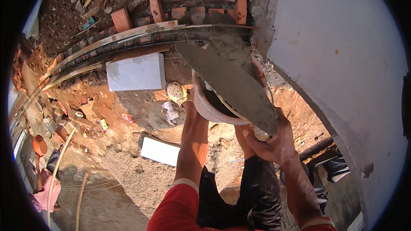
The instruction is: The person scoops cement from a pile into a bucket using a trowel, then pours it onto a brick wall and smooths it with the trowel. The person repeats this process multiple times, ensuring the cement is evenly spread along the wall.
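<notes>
Gripped by right hand (pixel 274 141): long pointed trowel (pixel 227 83), grey with wet mortar (handle hidden). Held by left hand (pixel 190 102): white bucket (pixel 205 107).

Left hand (pixel 191 102) mostly hidden behind the white bucket (pixel 205 107), bucket's inside covered by the trowel (pixel 231 85) blade, trowel handle buried in the right hand (pixel 274 141) (only its end shows), small litter on the ground too tiny to identify

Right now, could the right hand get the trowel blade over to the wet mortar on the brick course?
Probably yes. The right hand grips the trowel, whose tip already lies beside the mortar on the brick course. Only the white bucket, in the left hand, sits beneath the blade, not in its way.
</notes>
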Demonstrator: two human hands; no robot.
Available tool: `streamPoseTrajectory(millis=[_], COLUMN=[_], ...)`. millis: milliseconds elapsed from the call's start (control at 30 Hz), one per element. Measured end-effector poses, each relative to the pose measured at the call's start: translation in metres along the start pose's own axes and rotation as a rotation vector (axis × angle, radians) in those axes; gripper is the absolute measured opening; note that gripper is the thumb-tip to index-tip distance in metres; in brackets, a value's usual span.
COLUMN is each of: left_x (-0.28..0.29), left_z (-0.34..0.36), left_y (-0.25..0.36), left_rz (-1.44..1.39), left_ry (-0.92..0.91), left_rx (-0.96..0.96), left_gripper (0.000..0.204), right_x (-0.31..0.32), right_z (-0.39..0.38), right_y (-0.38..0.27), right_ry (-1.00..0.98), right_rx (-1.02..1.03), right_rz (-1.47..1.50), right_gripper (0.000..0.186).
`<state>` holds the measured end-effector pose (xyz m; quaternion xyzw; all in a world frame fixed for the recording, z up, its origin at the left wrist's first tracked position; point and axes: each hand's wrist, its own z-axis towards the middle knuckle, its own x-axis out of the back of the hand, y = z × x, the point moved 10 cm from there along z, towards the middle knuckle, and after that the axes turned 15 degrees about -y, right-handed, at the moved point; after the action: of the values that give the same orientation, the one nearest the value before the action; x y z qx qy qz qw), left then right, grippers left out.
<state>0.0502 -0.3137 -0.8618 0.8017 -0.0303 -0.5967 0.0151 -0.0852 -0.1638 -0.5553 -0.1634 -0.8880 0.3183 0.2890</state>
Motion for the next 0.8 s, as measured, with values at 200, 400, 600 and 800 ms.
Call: streamPoseTrajectory(millis=[200,400,600,800], left_x=[0.013,0.004,0.002,0.003], left_z=[-0.016,-0.014,-0.011,-0.024], left_y=[-0.005,-0.006,-0.015,-0.033], left_rz=[0.001,0.012,0.018,0.031], left_ry=[0.019,0.018,0.027,0.052], left_rx=[0.021,0.053,0.09,0.128], left_gripper=[0.05,0.049,0.048,0.047], right_x=[-0.009,0.0,0.008,0.02], right_z=[-0.003,-0.006,-0.004,0.003], right_y=[0.015,0.016,0.026,0.027], right_ry=[-0.002,0.043,0.066,0.196], right_rx=[-0.024,-0.036,-0.059,0.007], right_rz=[-0.018,0.034,0.072,0.11], right_gripper=[0.03,0.034,0.037,0.02])
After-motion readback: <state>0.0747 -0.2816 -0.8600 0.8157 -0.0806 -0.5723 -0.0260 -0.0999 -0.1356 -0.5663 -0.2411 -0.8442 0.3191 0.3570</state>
